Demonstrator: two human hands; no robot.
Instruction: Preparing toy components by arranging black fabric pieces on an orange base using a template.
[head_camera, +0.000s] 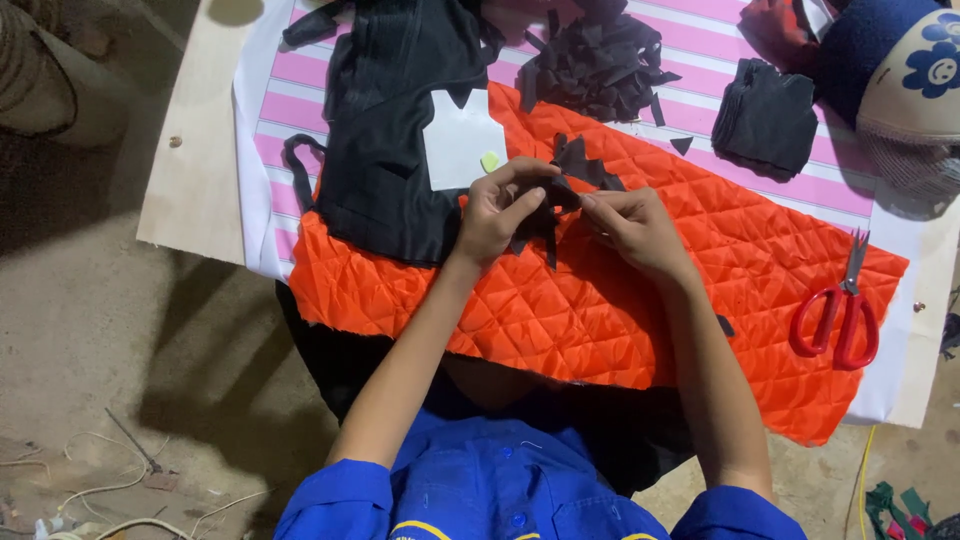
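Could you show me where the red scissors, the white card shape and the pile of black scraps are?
red scissors (836, 318), head view, on the handles.
white card shape (462, 145), head view, on its middle.
pile of black scraps (598, 68), head view, on the middle of the heap.

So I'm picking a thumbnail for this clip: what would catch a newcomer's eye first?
The bright orange quilted fabric spread across the middle of the table, with the left hand and right hand pinching a small black fabric piece above it. Next, the red-handled scissors at the right edge, and the pile of black scraps at the top on the pink-striped sheet.
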